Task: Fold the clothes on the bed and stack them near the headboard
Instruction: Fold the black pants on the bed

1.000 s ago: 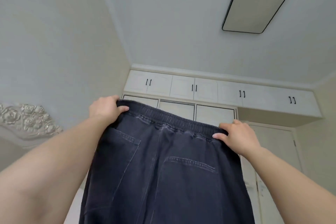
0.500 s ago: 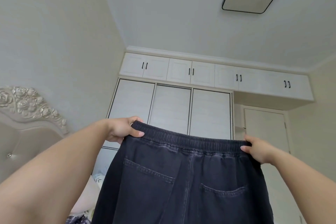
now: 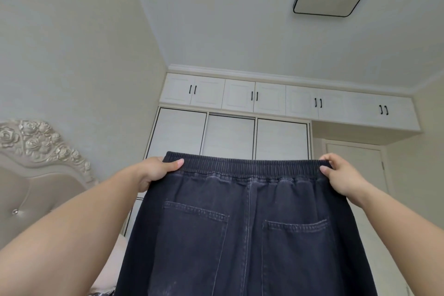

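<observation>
Dark navy denim trousers with an elastic gathered waistband [image 3: 249,235] hang in the air between two raised hands, one pair only, their two back patch pockets facing the camera. At one end of the waistband the left hand [image 3: 155,173] pinches the cloth, thumb laid across the front and fingers tucked behind; at the other end the right hand [image 3: 341,176] pinches its corner the same way, thumb forward. Holding both corners taut and level probably lets the legs drop straight and shake out flat before the first fold, so the seams can be lined up. Well beyond the left hand and lower stands one cream padded headboard with carved roses [image 3: 36,151], where the stack is meant to go. Past both hands stands a white wardrobe [image 3: 230,137] with three sliding panels.
</observation>
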